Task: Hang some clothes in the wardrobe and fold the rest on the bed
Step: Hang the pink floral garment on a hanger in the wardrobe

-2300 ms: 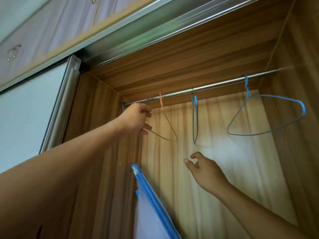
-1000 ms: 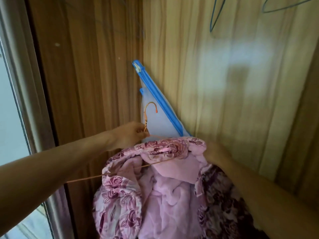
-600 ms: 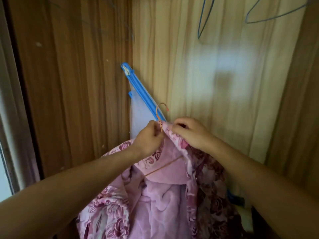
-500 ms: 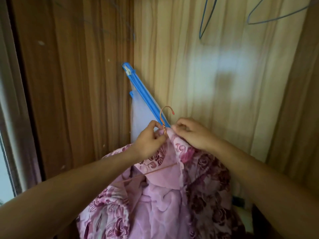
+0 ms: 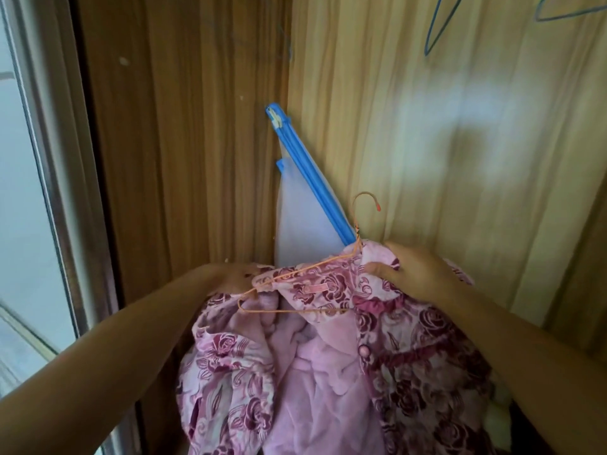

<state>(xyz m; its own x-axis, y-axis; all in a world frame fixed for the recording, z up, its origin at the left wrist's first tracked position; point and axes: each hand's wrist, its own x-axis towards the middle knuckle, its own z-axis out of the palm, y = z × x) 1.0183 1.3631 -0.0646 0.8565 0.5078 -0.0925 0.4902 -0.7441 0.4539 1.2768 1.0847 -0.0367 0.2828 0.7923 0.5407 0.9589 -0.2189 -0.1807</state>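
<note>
Here, the pink floral garment (image 5: 328,372) hangs bunched in the lower middle of the view, at about 6 o'clock, its collar raised between the two hands and its paler fleecy lining turned towards the camera. An orange wire hanger (image 5: 295,311) is threaded through the neck opening: one arm and the bottom bar lie bare across the collar on the 9 o'clock side, the other arm is hidden under the cloth, and the hook stands clear above the collar at 12 o'clock, its red tip curling towards 3 o'clock. The right hand (image 5: 414,274) sits at the 3 o'clock end of the collar, just beside the hanger's neck, with its thumb and curled fingers clamping the shoulder fabric. The left hand (image 5: 233,275) meets the 9 o'clock end of the collar, near the bare hanger arm; its fingers are buried behind the cloth, so whether they grip cannot be told. Behind the hook, a pale zip bag with a blue edge (image 5: 305,218) leans in the corner of the wooden wardrobe (image 5: 203,142). Parts of two blue wire hangers (image 5: 433,34) show at 1 o'clock, well apart from the hands.
</note>
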